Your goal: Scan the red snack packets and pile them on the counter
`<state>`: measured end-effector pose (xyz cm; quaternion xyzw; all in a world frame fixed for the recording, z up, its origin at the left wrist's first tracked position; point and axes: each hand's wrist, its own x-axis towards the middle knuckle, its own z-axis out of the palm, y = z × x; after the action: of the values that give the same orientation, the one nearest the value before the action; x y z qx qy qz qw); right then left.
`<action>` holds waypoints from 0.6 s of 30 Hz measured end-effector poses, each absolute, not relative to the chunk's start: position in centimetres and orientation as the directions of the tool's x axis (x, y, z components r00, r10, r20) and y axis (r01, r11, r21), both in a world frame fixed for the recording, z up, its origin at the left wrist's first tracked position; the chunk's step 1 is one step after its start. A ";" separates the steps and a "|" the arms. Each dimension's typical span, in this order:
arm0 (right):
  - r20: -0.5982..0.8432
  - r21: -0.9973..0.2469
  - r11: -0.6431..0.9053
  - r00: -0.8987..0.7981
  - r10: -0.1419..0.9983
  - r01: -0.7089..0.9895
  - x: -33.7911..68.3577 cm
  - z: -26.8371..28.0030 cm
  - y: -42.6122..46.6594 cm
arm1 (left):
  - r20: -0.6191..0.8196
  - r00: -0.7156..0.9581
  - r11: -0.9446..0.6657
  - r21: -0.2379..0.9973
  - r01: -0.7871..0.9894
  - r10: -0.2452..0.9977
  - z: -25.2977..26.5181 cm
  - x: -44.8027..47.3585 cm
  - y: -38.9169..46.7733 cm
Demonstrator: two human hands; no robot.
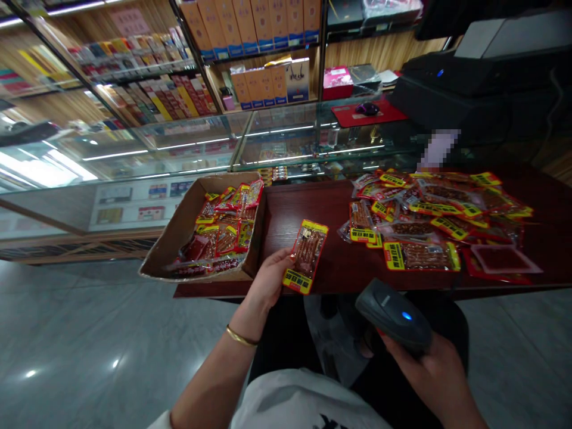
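Note:
My left hand [269, 279] grips a snack packet [308, 253] by its left edge, above the front of the dark red table. The packet is flat, with yellow ends, a red border and brown strips showing through a clear middle. In my right hand [431, 363] is a dark barcode scanner [393, 313] with a blue light lit, its head pointing up and left near the packet. Left of the packet stands an open cardboard box [166, 253] holding many similar packets [227, 232]. To the right lies a loose heap of packets [415, 208] on the table.
The table [290, 205] shows bare wood between box and heap. Behind it runs a glass display counter [286, 140] with a computer mouse [367, 108] on a red mat [344, 116]. Dark equipment [465, 89] stands at the back right. Shelves of boxed goods [250, 24] line the wall.

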<state>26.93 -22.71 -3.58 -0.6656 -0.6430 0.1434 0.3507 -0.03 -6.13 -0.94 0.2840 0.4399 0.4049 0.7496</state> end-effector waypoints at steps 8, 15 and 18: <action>0.250 -0.659 0.059 0.144 0.958 0.750 26.9 -3.8 -23.1 | -0.447 0.632 0.770 0.445 -0.458 0.634 -0.7 -0.4 -5.7; 0.245 -0.670 0.090 0.105 0.964 0.737 26.3 -2.4 -22.1 | -0.494 0.585 0.683 0.716 -0.146 0.643 -1.3 -0.4 -5.8; 0.263 -0.649 0.123 0.069 0.962 0.751 26.4 -2.1 -21.8 | -0.496 0.598 0.631 0.776 -0.020 0.630 -1.1 -0.5 -5.7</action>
<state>26.35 -21.84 -2.14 -0.6443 -0.6648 0.1526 0.3459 -0.54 -5.71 -1.13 0.3799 0.4010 0.2009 0.8090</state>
